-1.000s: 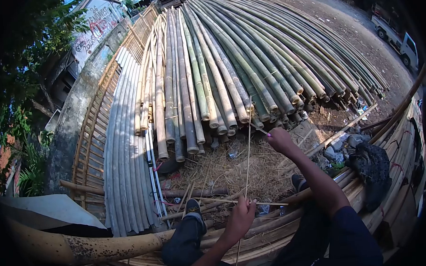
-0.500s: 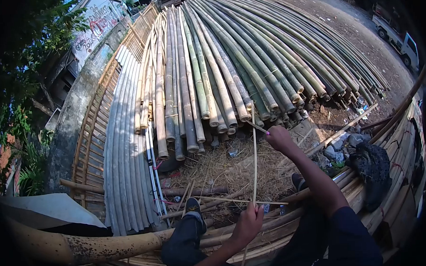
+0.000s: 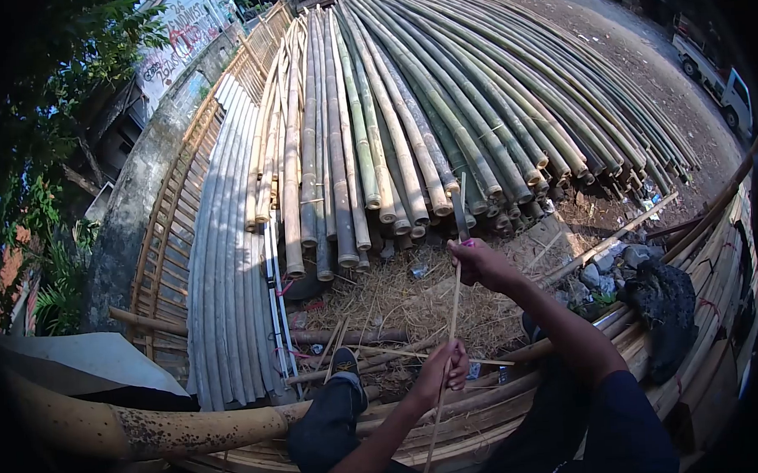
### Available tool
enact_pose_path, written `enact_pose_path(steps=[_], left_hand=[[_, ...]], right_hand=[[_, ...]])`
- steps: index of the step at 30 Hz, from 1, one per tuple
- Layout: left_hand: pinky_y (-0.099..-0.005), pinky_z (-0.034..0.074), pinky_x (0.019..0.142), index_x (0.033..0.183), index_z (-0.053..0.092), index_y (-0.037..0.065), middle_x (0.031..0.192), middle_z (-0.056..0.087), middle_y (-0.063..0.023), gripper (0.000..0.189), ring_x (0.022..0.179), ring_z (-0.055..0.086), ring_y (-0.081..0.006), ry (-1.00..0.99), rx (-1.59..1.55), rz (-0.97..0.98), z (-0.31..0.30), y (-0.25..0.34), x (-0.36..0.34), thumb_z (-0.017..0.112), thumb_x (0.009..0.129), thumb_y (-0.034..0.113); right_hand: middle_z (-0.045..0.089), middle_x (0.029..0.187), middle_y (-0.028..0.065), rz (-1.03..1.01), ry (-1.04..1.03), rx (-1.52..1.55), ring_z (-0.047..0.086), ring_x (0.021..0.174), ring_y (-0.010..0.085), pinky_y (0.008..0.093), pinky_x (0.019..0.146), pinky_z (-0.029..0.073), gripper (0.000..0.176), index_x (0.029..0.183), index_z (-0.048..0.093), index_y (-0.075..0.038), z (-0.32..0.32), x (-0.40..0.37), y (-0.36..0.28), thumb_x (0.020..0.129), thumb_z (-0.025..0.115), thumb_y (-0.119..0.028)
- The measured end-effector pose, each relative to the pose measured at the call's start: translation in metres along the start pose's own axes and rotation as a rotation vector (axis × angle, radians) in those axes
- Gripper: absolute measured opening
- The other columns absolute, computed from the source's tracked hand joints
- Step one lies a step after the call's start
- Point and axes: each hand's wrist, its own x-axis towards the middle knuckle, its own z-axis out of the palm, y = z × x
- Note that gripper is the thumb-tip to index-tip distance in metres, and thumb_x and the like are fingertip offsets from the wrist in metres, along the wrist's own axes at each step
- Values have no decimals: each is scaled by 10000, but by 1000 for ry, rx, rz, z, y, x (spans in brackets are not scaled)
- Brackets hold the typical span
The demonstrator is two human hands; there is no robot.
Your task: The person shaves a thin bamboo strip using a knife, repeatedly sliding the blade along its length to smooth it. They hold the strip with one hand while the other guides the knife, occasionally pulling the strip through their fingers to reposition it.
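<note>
A thin bamboo strip (image 3: pixel 454 313) runs upright in front of me, passing my left knee at its lower end. My left hand (image 3: pixel 441 376) is closed around the lower part of the strip, fingers curled. Above it, my right hand (image 3: pixel 483 264) grips a knife by its pink handle, with the thumb side right at the strip. The knife's dark blade (image 3: pixel 460 216) points upward, away from me, nearly in line with the strip. The strip's thin upper end shows beside the blade, in front of the cut ends of stacked bamboo poles.
A large stack of bamboo poles (image 3: pixel 433 124) fans out ahead. Corrugated sheets (image 3: pixel 220 269) and a bamboo ladder-like frame (image 3: pixel 164 246) lie at left. A thick spotted bamboo pole (image 3: pixel 176 435) crosses below. Split bamboo (image 3: pixel 703 307), stones (image 3: pixel 604 260) and black cloth (image 3: pixel 659 304) lie at right; straw covers the ground.
My right hand has moved down and left to the strip. The knife has turned from slanting across it to pointing upward. My left hand has shifted slightly left and up.
</note>
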Motion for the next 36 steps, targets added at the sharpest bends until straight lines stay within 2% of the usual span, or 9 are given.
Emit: enact_pose_path(steps=[4,6,7,11,22,26,28,32,36], left_hand=[[-196,250,363,888,439,97,535,254,52,323,425,247,-51,-174,-342,-3,-8,31,-3,314,1000,372],[-191,244,384,885,432,112,522,250,47,301,430,243,-49,-143,-289,34,-7,39,-7,329,997,371],[-197,237,387,881,438,105,525,248,50,312,427,238,-51,-100,-300,72,-5,41,-7,324,999,369],[-213,227,411,883,450,94,523,253,51,287,424,241,-59,47,-335,115,-5,39,-6,364,995,344],[-208,206,397,867,437,110,510,224,51,270,404,211,-54,202,-171,229,3,12,-6,409,982,352],[-207,206,393,864,428,112,508,220,50,273,397,203,-54,146,-206,172,15,3,-11,396,986,354],[-207,207,390,861,423,113,508,223,49,268,395,207,-53,56,-270,82,22,-5,-15,385,990,345],[-208,216,387,856,425,100,509,230,48,262,391,215,-55,90,-228,117,13,8,-11,382,994,318],[-205,217,390,864,440,83,513,247,41,253,394,237,-54,156,-190,219,0,20,-11,402,989,299]], right_hand=[[349,495,-63,-11,-95,-92,310,417,61,256,405,241,368,786,584,-46,33,-14,-1,958,476,-352],[493,530,24,-443,267,-841,462,466,146,310,466,364,408,740,599,-19,25,-9,7,943,490,-356],[603,643,137,-216,268,-1078,596,597,268,396,581,451,360,727,616,-7,20,-12,-1,902,530,-310],[606,664,188,-202,79,-1521,606,672,376,470,636,486,225,733,637,-47,30,-18,8,790,563,-253],[571,580,172,-426,-75,-1668,594,604,374,469,572,476,208,609,602,-55,39,-16,18,699,584,-242],[578,596,184,-321,475,-1512,593,616,385,487,607,475,226,619,622,-53,-11,9,11,724,561,-243],[583,617,197,-481,712,-1560,596,638,391,486,620,478,240,623,626,-47,-39,8,-2,739,550,-244],[589,644,198,-260,370,-1503,596,666,384,479,639,484,244,638,619,-35,-17,-4,-15,747,554,-244],[582,616,192,-383,-131,-1558,589,627,386,482,622,474,228,638,604,-32,37,-13,9,733,560,-234]])
